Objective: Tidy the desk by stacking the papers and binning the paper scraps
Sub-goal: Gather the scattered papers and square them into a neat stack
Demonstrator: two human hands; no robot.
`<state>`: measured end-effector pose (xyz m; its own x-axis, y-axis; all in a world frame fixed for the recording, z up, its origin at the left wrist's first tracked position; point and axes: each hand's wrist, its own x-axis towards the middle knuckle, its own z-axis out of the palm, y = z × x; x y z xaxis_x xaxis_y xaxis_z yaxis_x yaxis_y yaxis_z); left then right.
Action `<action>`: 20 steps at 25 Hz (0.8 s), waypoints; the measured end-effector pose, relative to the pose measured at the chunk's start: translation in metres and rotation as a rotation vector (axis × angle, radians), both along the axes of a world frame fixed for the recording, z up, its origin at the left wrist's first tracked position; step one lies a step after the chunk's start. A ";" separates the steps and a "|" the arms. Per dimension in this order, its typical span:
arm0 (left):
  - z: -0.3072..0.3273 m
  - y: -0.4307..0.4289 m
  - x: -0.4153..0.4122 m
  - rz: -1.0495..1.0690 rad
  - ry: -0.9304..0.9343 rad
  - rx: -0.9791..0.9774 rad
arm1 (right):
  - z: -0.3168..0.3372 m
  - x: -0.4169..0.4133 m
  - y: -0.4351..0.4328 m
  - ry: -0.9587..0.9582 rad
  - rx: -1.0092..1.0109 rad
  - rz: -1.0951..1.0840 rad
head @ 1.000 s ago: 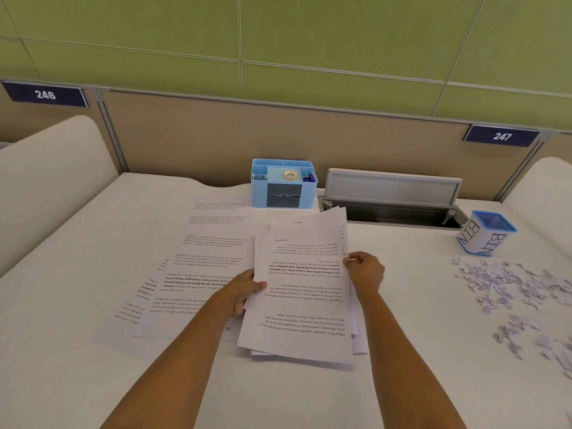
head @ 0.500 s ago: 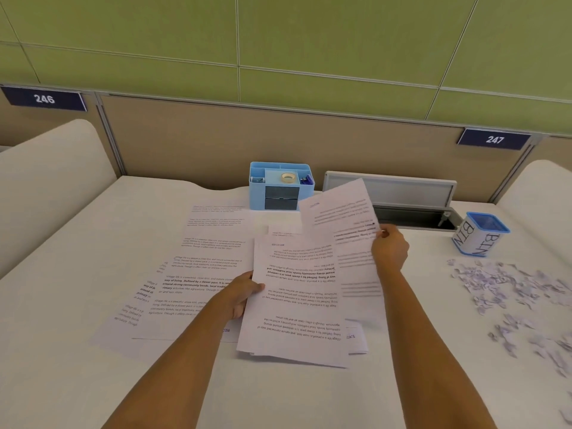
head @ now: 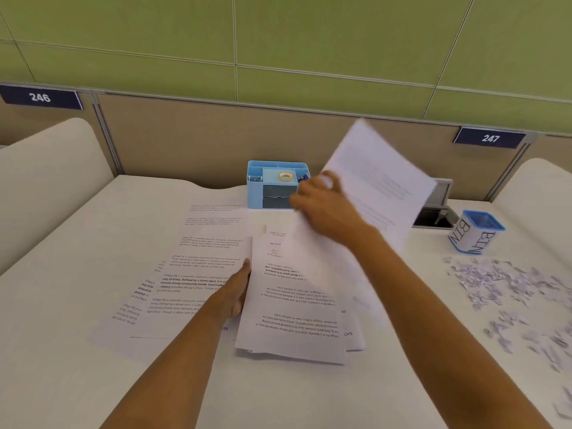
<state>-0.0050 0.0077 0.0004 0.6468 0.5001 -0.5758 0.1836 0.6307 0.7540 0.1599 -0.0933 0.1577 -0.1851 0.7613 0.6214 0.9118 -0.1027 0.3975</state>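
Note:
A loose stack of printed papers [head: 294,320] lies in the middle of the white desk [head: 77,382]. My left hand [head: 236,289] rests flat at the stack's left edge with straight fingers. My right hand [head: 325,209] grips a single printed sheet [head: 377,187], lifted and tilted above the stack's far end; the sheet is blurred. Several more printed sheets [head: 198,267] lie spread to the left of the stack. A heap of paper scraps [head: 510,289] covers the desk at the right. A small blue-rimmed box marked BIN [head: 473,233] stands behind the scraps.
A light blue desk organiser [head: 272,184] with a tape roll stands at the back centre, partly behind my right hand. An open grey cable hatch [head: 436,212] sits in the desk beside the bin. A beige partition runs along the back, and curved white dividers flank the desk.
My right hand has lifted one sheet off the stack, raising it higher and swinging leftward over the stack's far end. My left hand's fingers have straightened along the stack's left edge.

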 end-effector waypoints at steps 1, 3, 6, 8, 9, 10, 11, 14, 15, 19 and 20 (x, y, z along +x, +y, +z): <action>0.002 -0.001 0.000 0.018 0.006 0.001 | -0.020 -0.013 0.009 -0.021 -0.116 0.093; 0.000 0.001 0.002 0.050 0.023 -0.002 | -0.061 -0.034 0.018 0.006 -0.377 0.208; -0.005 0.008 0.003 0.075 0.029 -0.051 | -0.101 -0.052 0.021 0.083 -0.641 0.232; -0.003 0.009 0.002 0.084 0.019 -0.096 | -0.116 -0.055 0.022 0.103 -0.687 0.270; -0.003 0.009 0.003 0.086 0.034 -0.101 | -0.123 -0.055 0.021 0.114 -0.692 0.295; -0.002 0.009 0.003 0.089 0.054 -0.094 | -0.130 -0.056 0.020 0.124 -0.690 0.320; -0.004 0.009 0.003 0.096 0.071 -0.077 | -0.138 -0.056 0.018 0.142 -0.670 0.349; -0.010 0.012 0.004 0.087 0.086 -0.009 | -0.145 -0.056 0.015 0.319 -0.522 0.310; -0.014 0.013 0.005 0.059 0.092 0.018 | -0.141 -0.053 0.015 0.441 -0.437 0.235; -0.008 0.001 0.007 -0.022 0.148 0.218 | -0.125 -0.002 0.010 1.101 0.031 -0.285; -0.007 0.000 0.009 -0.023 0.161 0.282 | -0.126 0.017 0.006 1.243 0.111 -0.436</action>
